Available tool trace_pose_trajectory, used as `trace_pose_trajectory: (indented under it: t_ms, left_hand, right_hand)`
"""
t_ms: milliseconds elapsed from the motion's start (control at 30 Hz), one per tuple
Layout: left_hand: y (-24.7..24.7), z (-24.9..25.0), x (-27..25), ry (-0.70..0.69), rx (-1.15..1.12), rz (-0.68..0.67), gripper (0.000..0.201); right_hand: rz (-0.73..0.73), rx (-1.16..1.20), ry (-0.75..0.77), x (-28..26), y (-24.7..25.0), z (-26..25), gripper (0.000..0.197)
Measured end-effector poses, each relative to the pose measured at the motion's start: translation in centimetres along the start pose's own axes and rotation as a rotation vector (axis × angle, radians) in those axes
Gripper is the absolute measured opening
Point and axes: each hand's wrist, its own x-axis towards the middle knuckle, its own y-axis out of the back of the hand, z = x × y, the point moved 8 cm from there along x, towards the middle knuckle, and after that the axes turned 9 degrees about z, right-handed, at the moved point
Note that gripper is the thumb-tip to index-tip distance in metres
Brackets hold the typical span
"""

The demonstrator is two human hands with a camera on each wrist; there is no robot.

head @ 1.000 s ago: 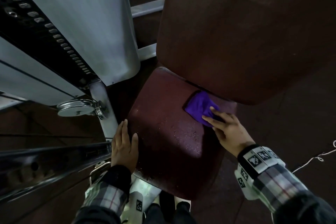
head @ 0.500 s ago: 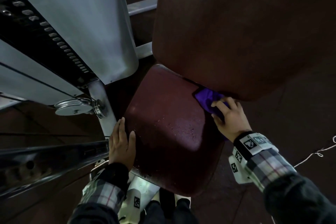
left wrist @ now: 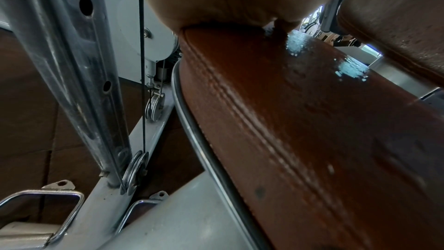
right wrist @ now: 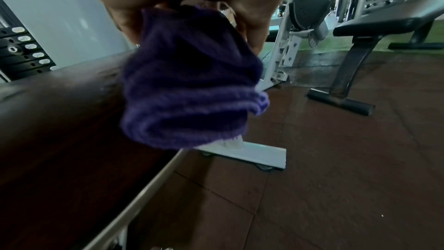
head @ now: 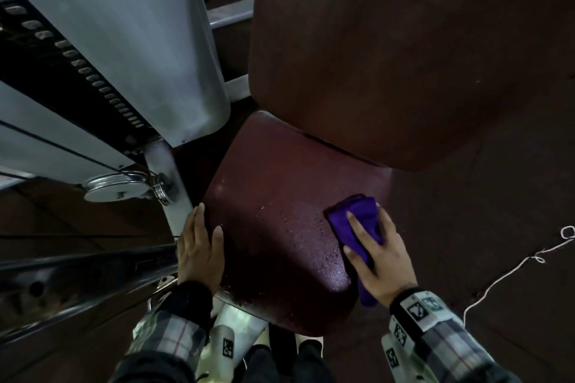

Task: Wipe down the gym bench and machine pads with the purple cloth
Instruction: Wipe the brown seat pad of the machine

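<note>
Seat pad of a weight machine, seen from above; maroon vinyl, its surface beaded with fine droplets around the centre. The right hand lies on the right side of the pad with the purple cloth beneath it — fingers and thumb spread flat across the folded fabric, pressing it to the vinyl. One end of the cloth trails from under the palm and hangs past the pad's right edge; in the right wrist view the cloth appears as a bunched, layered fold beside the pad's side face, the image being somewhat blurred. The left hand rests flat on the pad's left edge, fingers straight and together, thumb on the upper surface, holding nothing. In the left wrist view the seat pad shows double stitching along its edge and wet patches on top. The back pad, also maroon, rises just behind the seat, a narrow gap between them. Left of the seat stand a grey shroud, a weight stack with its row of pin holes, and a pulley — all apart from both hands. A white cord lies on the rubber floor to the right. A black bench stands in the background of the right wrist view.
</note>
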Motion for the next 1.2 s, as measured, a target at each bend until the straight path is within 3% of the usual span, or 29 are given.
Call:
trace_pose_trajectory:
  t_ms: [133, 267, 433, 600, 767, 967, 1200]
  left_hand:
    - [0.0, 0.1, 0.0, 0.004, 0.0, -0.004, 0.084]
    - [0.0, 0.0, 0.1, -0.007, -0.002, -0.006, 0.083]
    - [0.0, 0.0, 0.0, -0.022, 0.005, 0.002, 0.082]
    - [-0.2, -0.2, 0.0, -0.009, 0.0, 0.003, 0.082]
    - [-0.2, -0.1, 0.0, -0.011, 0.002, 0.007, 0.082]
    - [-0.2, 0.0, 0.0, -0.003, -0.003, 0.006, 0.083]
    - [-0.2, -0.1, 0.0, 0.004, -0.009, 0.0, 0.082]
  right_hand:
    - [-0.024, -0.193, 0.104, 0.3, -0.7, -2.8, 0.054]
    - [0.048, -0.268, 0.085, 2.8, -0.3, -3.6, 0.056]
    - [0.004, -0.189, -0.009, 5.1, -1.1, -0.8, 0.055]
    - [0.003, 0.072, -0.128, 1.9, -1.6, 0.9, 0.06]
    - [-0.072, 0.0, -0.007, -0.5, -2.0, -1.6, 0.057]
    - [-0.192, -0.058, 0.087, 3.0, -2.1, -2.7, 0.059]
    - [-0.126, 0.022, -0.043, 4.2, -1.3, 1.1, 0.061]
